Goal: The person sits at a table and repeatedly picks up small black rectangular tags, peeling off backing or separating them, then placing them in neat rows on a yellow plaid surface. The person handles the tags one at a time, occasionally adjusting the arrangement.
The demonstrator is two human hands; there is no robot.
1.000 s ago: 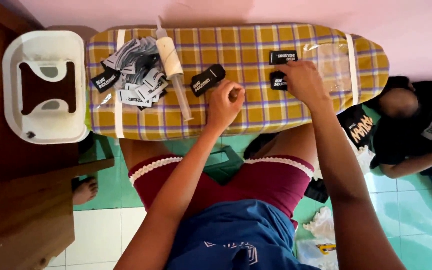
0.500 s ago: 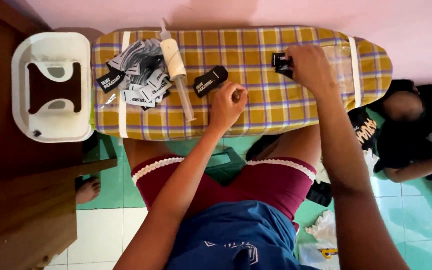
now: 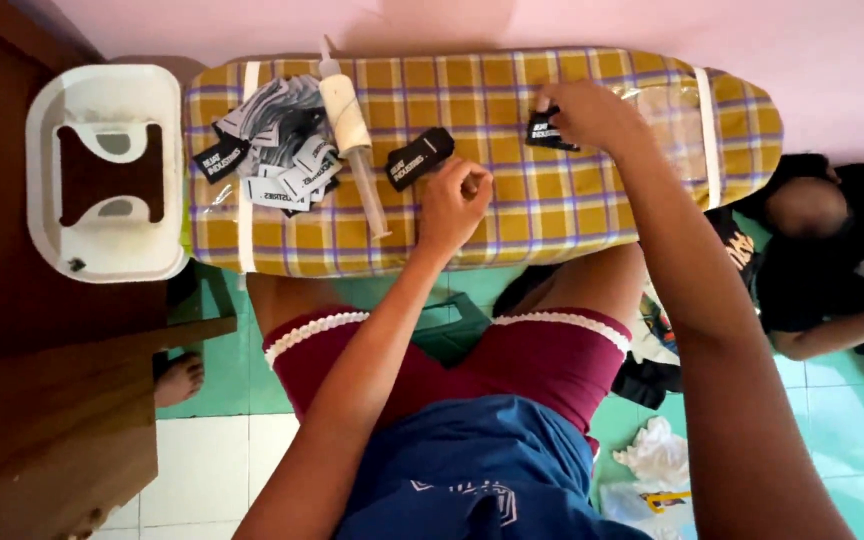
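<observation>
Right hand pinches black labels (board-top); left hand fisted, holding nothing visible.

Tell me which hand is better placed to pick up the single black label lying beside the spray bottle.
Left, probably. The left hand rests as a loose fist just right of that black label, with nothing between them. The right hand is farther along the ironing board, already pressing on another black label.

A pink wall backs a yellow plaid ironing board, with dark wooden furniture and a white plastic stool at left, above a green-and-white tiled floor.
</observation>
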